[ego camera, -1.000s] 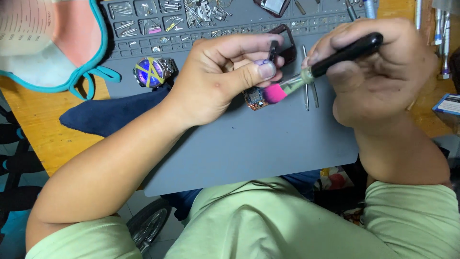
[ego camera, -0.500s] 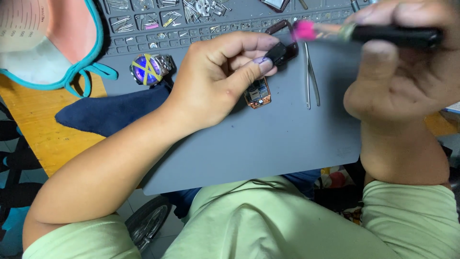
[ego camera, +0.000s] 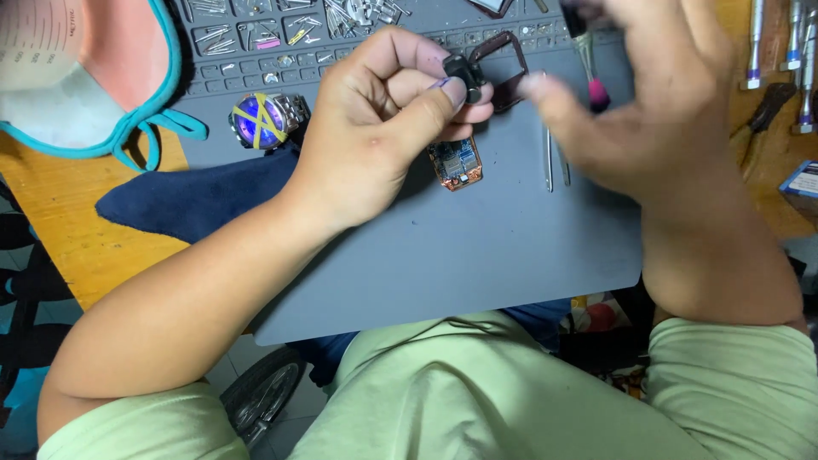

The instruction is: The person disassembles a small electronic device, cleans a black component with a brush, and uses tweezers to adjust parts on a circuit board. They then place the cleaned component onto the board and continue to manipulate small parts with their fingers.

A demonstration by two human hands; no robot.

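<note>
- Nearest the camera, a grey work mat (ego camera: 460, 264) lies on the wooden bench, bare along its near edge.
- On the mat, a small copper-edged circuit module (ego camera: 456, 163) lies just below the left hand (ego camera: 375, 136).
- The left hand's thumb and curled fingers pinch a small dark part (ego camera: 463, 70), held just above the mat.
- A dark rectangular watch frame (ego camera: 503, 68) sits right beside that part; whether they touch is unclear.
- The right hand (ego camera: 656, 111) is blurred; its fingers seem curled around a pink-tipped tool (ego camera: 592, 72), tip pointing down.
- Metal tweezers (ego camera: 554, 162) lie beneath the right hand.
- Further left, a wristwatch (ego camera: 266, 119) with yellow tape crossed over its face rests on the mat.
</note>
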